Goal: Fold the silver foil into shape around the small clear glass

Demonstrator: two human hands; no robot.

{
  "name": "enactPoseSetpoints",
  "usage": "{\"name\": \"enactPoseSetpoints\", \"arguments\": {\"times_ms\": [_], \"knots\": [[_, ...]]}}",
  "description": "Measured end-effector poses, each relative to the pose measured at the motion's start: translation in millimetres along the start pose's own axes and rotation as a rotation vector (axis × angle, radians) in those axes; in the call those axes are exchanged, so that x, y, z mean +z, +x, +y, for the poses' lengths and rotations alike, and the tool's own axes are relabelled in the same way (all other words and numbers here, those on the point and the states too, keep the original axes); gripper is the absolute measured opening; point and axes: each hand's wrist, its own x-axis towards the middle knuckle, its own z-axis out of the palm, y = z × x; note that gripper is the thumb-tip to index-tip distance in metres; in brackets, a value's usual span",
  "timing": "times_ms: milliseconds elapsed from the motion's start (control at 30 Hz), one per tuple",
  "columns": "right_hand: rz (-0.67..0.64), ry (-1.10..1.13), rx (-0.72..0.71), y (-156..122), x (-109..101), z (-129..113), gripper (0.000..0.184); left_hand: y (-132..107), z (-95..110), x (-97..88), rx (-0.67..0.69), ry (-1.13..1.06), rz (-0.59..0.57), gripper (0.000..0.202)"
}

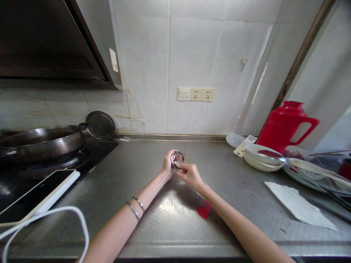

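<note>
My left hand [168,163] is wrapped around the left side of a small, round, shiny silver thing [178,157], held above the middle of the metal counter. Its inside or top looks crumpled and reflective, with reddish-brown patches; I cannot tell its exact kind. From the right, my right hand [191,176] comes up to its near edge with thumb and fingers pinched together. Whatever lies in that pinch is too small or hidden to name. A flat red scrap [204,210] lies on the counter beside my right forearm.
On the left, a pan [41,144] stands on the stove near a power bank or phone [41,197] with a white cable [68,209]. At right are stacked bowls [261,164], a red thermos jug [283,126], plates with utensils and a white paper napkin [298,202].
</note>
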Motion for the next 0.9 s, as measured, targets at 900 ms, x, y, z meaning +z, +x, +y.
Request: {"name": "enactPoseSetpoints", "arguments": {"times_ms": [900], "knots": [[-0.476,-0.736,-0.318,11.0,-51.2,-9.0,0.031,14.9,16.9,-25.8,-0.487,0.036,-0.297,0.041]]}}
